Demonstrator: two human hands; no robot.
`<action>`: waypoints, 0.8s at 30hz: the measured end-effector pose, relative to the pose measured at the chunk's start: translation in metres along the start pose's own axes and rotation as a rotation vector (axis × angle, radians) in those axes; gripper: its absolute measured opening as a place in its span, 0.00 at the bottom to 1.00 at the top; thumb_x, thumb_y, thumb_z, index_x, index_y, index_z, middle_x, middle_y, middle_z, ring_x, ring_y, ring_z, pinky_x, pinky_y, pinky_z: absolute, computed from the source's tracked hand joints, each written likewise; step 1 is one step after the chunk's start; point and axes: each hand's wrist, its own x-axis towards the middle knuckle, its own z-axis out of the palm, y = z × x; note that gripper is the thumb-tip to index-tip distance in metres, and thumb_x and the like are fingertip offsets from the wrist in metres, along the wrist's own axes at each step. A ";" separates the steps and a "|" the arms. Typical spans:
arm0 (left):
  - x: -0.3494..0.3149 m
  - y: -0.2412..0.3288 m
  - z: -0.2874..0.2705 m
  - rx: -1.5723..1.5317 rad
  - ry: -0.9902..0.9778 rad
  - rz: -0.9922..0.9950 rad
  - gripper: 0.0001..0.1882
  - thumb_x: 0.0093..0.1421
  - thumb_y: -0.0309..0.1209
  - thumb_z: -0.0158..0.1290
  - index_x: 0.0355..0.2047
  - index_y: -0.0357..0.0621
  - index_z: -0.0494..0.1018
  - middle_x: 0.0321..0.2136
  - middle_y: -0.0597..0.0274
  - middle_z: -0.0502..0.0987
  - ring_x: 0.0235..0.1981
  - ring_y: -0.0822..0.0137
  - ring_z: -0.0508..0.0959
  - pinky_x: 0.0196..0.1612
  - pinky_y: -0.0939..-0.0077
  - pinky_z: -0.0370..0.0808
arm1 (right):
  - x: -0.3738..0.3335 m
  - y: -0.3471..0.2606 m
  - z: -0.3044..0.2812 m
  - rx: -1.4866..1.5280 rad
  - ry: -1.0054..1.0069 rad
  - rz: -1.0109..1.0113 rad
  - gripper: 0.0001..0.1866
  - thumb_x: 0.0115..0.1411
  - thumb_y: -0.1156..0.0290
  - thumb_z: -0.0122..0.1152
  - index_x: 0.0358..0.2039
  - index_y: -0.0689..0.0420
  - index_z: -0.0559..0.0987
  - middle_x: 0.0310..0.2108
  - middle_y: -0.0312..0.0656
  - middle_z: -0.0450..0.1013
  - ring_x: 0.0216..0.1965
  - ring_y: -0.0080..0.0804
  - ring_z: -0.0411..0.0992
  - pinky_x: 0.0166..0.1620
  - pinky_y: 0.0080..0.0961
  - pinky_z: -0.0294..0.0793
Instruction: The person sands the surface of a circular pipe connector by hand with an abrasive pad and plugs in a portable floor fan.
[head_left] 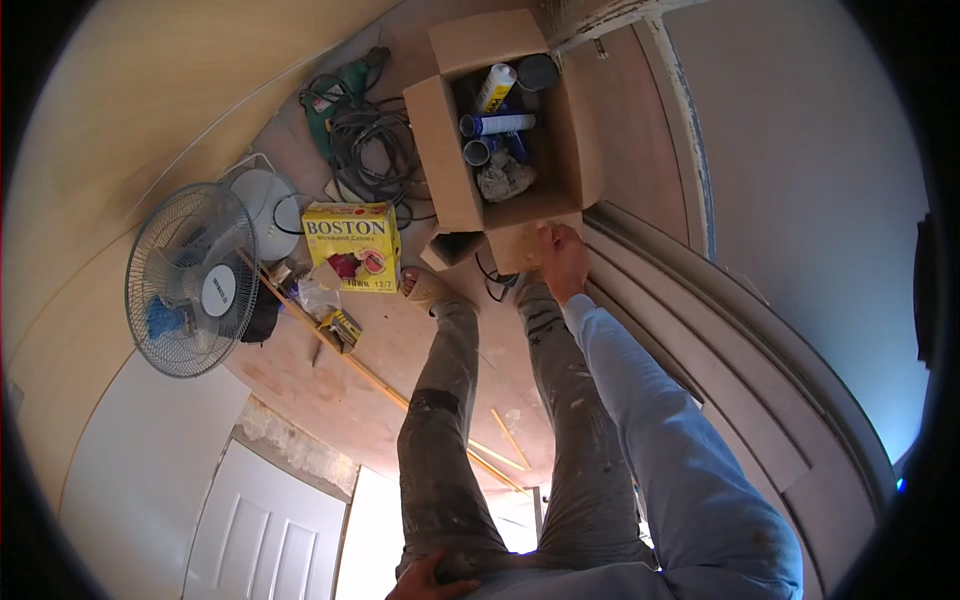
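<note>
My right hand [563, 260] reaches down with its fingers closed on the near flap [514, 247] of an open cardboard box [447, 160]. Inside the box lie a white and yellow sealant tube [497, 88], blue and white tubes [500, 124], a dark round lid or can [537, 72] and a crumpled grey lump [506, 177]. At the bottom of the view, my left hand [435, 580] rests against my upper thigh. Its fingers look apart, and nothing shows in them.
Left of the box are a green power drill [335, 100], a coiled black cable [370, 145] and a yellow carton [351, 262]. A fan [190, 280] stands farther left. Thin wooden strips [385, 390] cross the floor. Long panels [690, 310] lean along the right.
</note>
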 end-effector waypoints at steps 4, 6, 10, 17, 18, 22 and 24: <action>0.020 0.000 0.006 0.006 -0.009 0.069 0.43 0.62 0.56 0.71 0.70 0.48 0.73 0.66 0.55 0.78 0.63 0.56 0.76 0.60 0.57 0.79 | 0.040 0.009 0.004 -0.147 0.088 -0.398 0.17 0.66 0.56 0.73 0.46 0.56 0.87 0.38 0.49 0.84 0.45 0.53 0.84 0.47 0.50 0.81; 0.019 -0.005 0.006 0.008 0.015 0.082 0.42 0.62 0.58 0.70 0.68 0.47 0.74 0.64 0.55 0.79 0.59 0.56 0.78 0.56 0.56 0.80 | 0.064 -0.004 0.023 -0.334 0.058 -0.439 0.19 0.67 0.59 0.72 0.53 0.54 0.84 0.45 0.50 0.83 0.47 0.55 0.83 0.49 0.50 0.82; 0.016 -0.019 0.011 0.042 0.121 0.117 0.40 0.62 0.61 0.68 0.64 0.46 0.78 0.59 0.57 0.83 0.51 0.56 0.83 0.47 0.55 0.84 | 0.108 -0.040 0.077 -0.577 -0.159 -0.341 0.30 0.67 0.65 0.68 0.68 0.52 0.73 0.66 0.53 0.75 0.55 0.62 0.81 0.55 0.55 0.83; 0.023 -0.025 0.015 0.014 0.052 0.081 0.35 0.65 0.59 0.66 0.60 0.43 0.80 0.57 0.54 0.85 0.47 0.55 0.86 0.47 0.52 0.86 | 0.152 -0.013 0.057 -0.498 -0.386 -0.242 0.29 0.66 0.66 0.68 0.67 0.51 0.75 0.62 0.55 0.80 0.60 0.61 0.81 0.61 0.62 0.80; 0.015 -0.026 0.012 0.003 0.061 0.069 0.36 0.65 0.59 0.66 0.60 0.43 0.80 0.57 0.53 0.85 0.48 0.55 0.86 0.47 0.52 0.86 | 0.134 -0.027 0.047 -0.411 -0.322 -0.242 0.27 0.65 0.67 0.68 0.64 0.56 0.76 0.56 0.58 0.82 0.58 0.63 0.81 0.59 0.59 0.81; 0.023 -0.022 0.007 -0.020 -0.003 0.139 0.38 0.64 0.60 0.67 0.61 0.41 0.79 0.57 0.49 0.85 0.49 0.53 0.86 0.49 0.52 0.85 | 0.109 -0.010 -0.055 -0.302 -0.035 -0.269 0.18 0.68 0.69 0.67 0.56 0.56 0.76 0.50 0.61 0.83 0.57 0.65 0.80 0.57 0.56 0.80; 0.017 -0.022 0.003 -0.021 -0.018 0.164 0.39 0.64 0.60 0.67 0.61 0.40 0.79 0.57 0.47 0.84 0.50 0.52 0.86 0.51 0.52 0.84 | 0.087 -0.016 -0.093 -0.060 -0.061 -0.313 0.18 0.69 0.68 0.69 0.55 0.57 0.76 0.49 0.60 0.84 0.55 0.65 0.81 0.55 0.54 0.80</action>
